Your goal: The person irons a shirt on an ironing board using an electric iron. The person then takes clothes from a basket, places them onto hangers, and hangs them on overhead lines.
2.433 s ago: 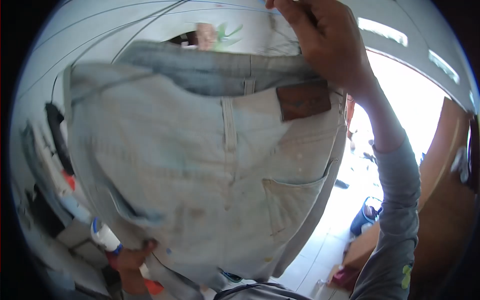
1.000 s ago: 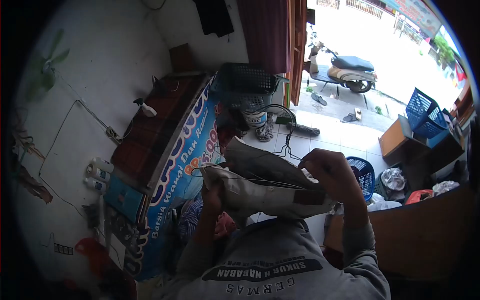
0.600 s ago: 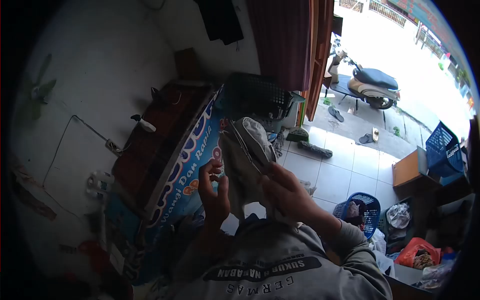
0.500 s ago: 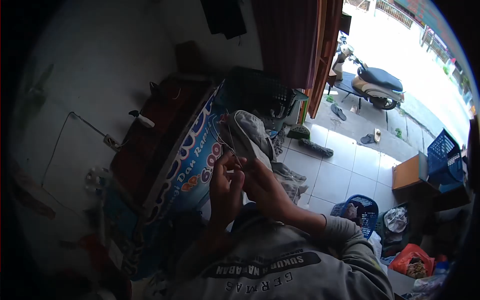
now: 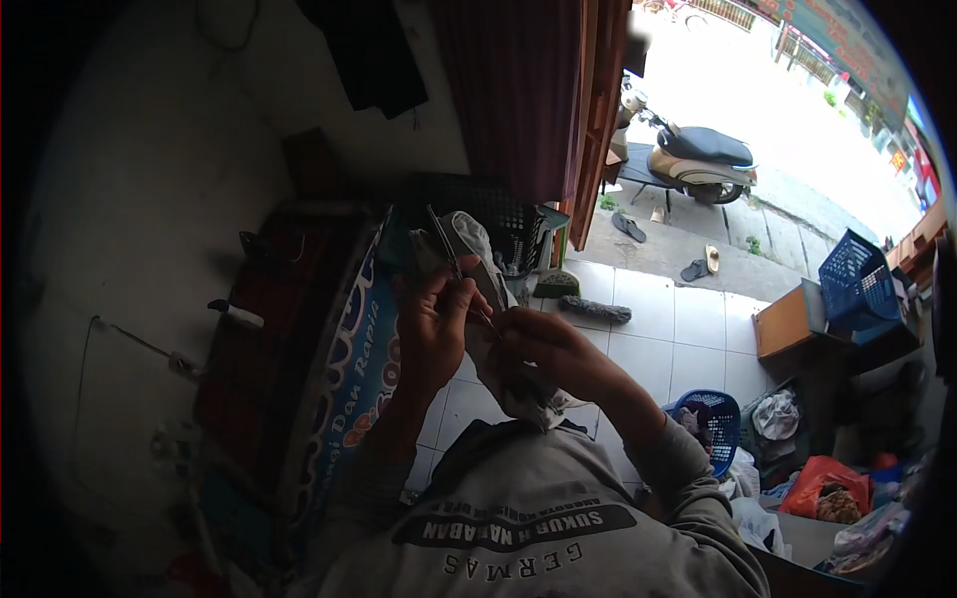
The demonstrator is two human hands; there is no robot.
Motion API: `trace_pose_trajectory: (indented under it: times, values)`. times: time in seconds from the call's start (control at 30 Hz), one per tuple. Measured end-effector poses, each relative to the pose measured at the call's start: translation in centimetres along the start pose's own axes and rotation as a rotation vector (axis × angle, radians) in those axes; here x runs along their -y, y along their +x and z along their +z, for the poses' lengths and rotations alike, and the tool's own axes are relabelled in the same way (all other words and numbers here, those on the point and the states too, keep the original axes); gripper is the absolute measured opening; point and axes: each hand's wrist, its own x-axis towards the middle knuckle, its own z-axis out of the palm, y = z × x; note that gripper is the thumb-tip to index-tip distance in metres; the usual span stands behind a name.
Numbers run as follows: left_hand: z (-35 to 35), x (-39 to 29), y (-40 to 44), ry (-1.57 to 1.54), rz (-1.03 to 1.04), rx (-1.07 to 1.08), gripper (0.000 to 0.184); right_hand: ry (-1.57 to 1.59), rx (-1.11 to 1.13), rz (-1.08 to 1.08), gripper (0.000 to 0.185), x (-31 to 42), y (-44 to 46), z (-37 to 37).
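My left hand (image 5: 435, 324) is closed, its thumb and fingertips pinching a thin rod-like tool (image 5: 445, 237) that points up and away from me. Just to the right, my right hand (image 5: 546, 346) has its fingers curled in, close to the left fingertips. What it grips is hidden behind the fingers. Beyond and beneath both hands lies a long shoe-like item (image 5: 467, 237) with a greyish face and a white rim. Pale cloth-like material (image 5: 546, 411) hangs below my right hand.
A blue lettered banner (image 5: 349, 389) fronts the dark red counter (image 5: 239, 389) at left. A blue basket (image 5: 733, 439) and a red plastic bag (image 5: 812, 488) stand at right. A grey rolled mat (image 5: 595, 310) lies by the doorway, with a scooter (image 5: 703, 159) outside.
The head view has shifted, so the room appears further left. Both hands have drawn slightly apart; the thin tool now stands up clearly from my left hand. The loose thin strand no longer shows.
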Motion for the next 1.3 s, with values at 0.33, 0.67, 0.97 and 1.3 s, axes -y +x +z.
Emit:
trace_pose_trajectory:
  times: [0.33,0.67,0.97,1.3]
  values:
    - [9.8,-2.1,9.4,-0.158,0.029,0.354,0.029,-0.557,-0.699,-0.186,0.01,0.6,-7.5,-3.6]
    - [23.3,-4.1,21.1,-0.314,0.036,0.418,0.029,-1.698,-1.354,-0.389,0.003,10.2,-20.9,-23.4]
    - [31.8,-8.5,31.3,-0.391,0.15,0.402,0.039,-2.134,-1.357,-0.358,0.001,26.0,-30.3,-39.6]
    - [39.7,-7.1,37.3,-0.163,0.572,0.136,0.034,-2.433,-1.423,-0.475,0.011,40.9,-25.6,-58.7]
